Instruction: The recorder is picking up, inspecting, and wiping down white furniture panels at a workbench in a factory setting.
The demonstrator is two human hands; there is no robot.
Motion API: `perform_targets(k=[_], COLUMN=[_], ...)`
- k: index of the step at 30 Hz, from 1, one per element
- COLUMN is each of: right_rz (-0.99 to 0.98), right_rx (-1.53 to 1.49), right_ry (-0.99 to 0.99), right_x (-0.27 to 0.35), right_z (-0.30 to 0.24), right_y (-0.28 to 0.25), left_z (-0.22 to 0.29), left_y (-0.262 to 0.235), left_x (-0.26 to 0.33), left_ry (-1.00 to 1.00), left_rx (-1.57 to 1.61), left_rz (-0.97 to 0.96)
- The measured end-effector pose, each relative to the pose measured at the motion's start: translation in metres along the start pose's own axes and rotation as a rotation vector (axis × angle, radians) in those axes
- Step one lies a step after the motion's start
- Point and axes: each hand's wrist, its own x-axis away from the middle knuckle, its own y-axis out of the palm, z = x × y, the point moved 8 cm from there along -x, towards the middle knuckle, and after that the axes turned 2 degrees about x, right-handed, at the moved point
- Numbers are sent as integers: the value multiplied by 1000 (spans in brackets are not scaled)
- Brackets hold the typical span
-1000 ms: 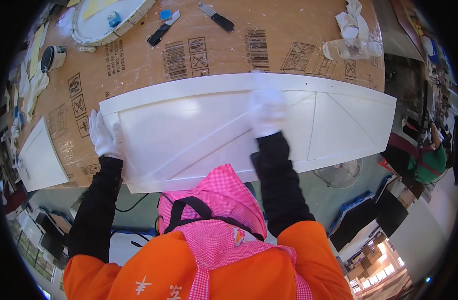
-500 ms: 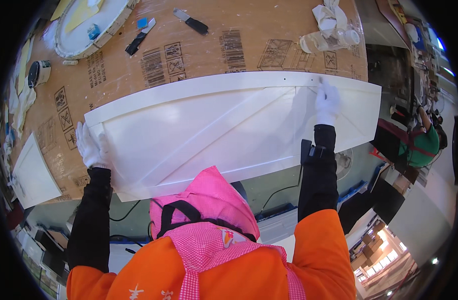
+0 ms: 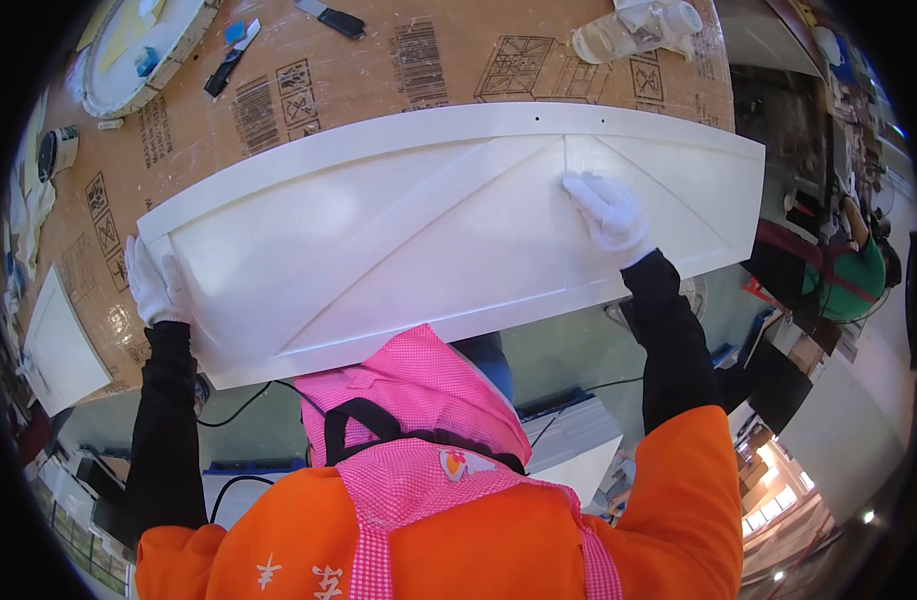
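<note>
A long white panel [image 3: 378,230] with a curved far edge, raised border strips and slanting strips lies across the table's near side. My left hand [image 3: 158,285], in a white glove, grips its left end, the thumb over the top face and the fingers along the outer edge. On the panel's right part, my right hand [image 3: 608,212], gloved alike, has its fingers pressed together. They touch the surface beside the short upright strip. Whatever may be under those fingertips is hidden. Two small dark holes show in the far border strip.
Brown printed cardboard [image 3: 358,70] covers the table. On it are a putty knife [image 3: 333,18], a dark-handled scraper [image 3: 230,62], a clear bottle [image 3: 633,32], a round white tray [image 3: 128,105], a small tub [image 3: 58,152] and another white panel [image 3: 66,345]. A person [image 3: 848,280] in green is at the right.
My right hand has moved from the far border strip down and left to the inner face beside the upright strip. My left hand stays on the panel's left end. The view has shifted slightly.
</note>
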Motion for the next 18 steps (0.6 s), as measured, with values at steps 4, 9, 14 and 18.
perform_targets(k=[4, 9, 14, 18], right_rz=[151, 197, 138, 176], right_rx=[40, 45, 23, -152], right_ry=[18, 70, 256, 28], right_x=[-26, -9, 6, -11], right_z=[47, 54, 58, 47], right_y=[-1, -7, 1, -11], left_z=[67, 277, 433, 477], left_y=[-13, -18, 15, 46], left_x=[-20, -31, -47, -58], left_ry=[-93, 98, 132, 167], left_rx=[-141, 266, 342, 115], left_rz=[91, 149, 157, 178])
